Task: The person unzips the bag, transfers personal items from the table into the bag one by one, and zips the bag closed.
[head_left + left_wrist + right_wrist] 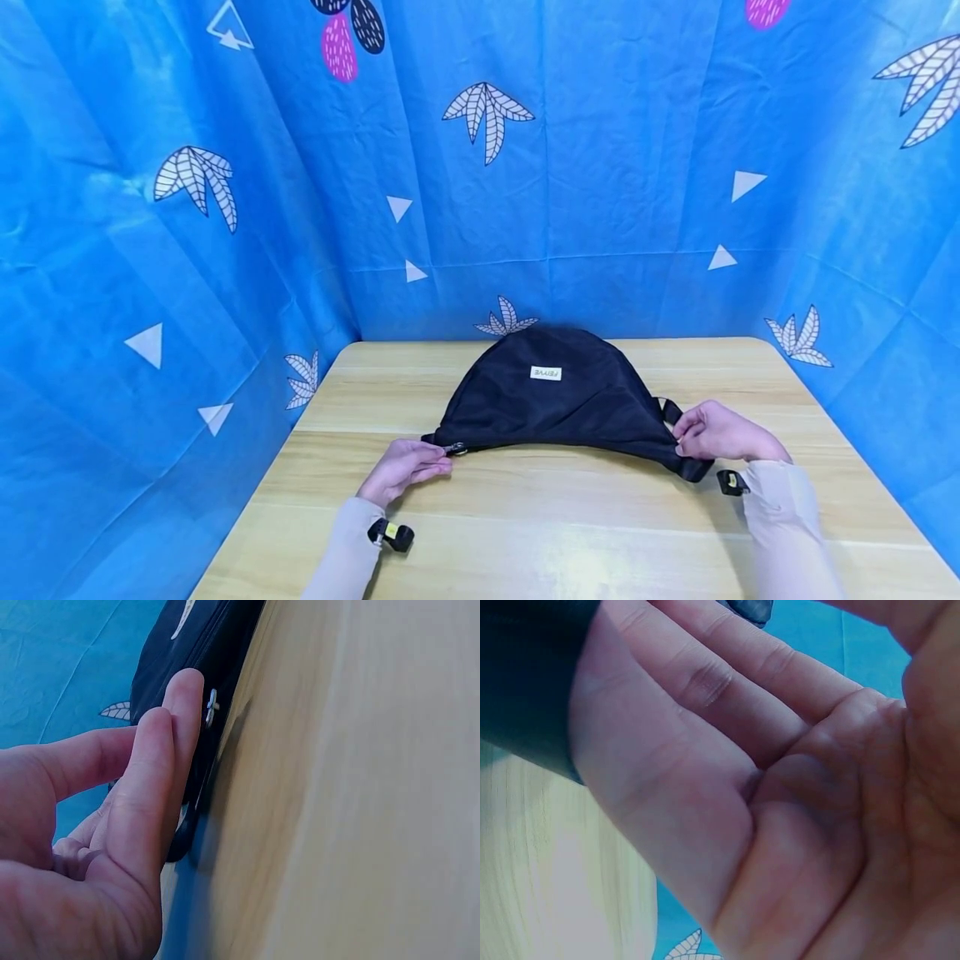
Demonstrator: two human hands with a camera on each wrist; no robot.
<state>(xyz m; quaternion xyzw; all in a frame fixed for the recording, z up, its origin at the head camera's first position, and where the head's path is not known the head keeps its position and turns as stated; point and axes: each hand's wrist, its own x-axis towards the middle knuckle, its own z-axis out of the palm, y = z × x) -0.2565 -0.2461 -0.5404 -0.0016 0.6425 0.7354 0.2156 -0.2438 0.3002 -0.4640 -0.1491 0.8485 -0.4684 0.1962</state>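
A black crescent-shaped bag (555,408) lies on the wooden table, its curved side away from me and a white label (546,373) upside down on its face. Along the near edge runs a zipper, with a metal zipper slider (212,707) beside the left fingertips. My left hand (405,471) pinches the bag's near left corner, two fingers extended and the thumb tip hidden behind them. At the opposite corner, my right hand (723,433) pinches the bag by the strap end; those fingertips are hidden in the right wrist view, where black fabric (525,675) covers part of the hand.
The pale wooden table (562,533) extends in front of the bag and to both sides. Blue patterned cloth (600,167) hangs behind and on both sides, close to the table edges. A small black device sits on each wrist.
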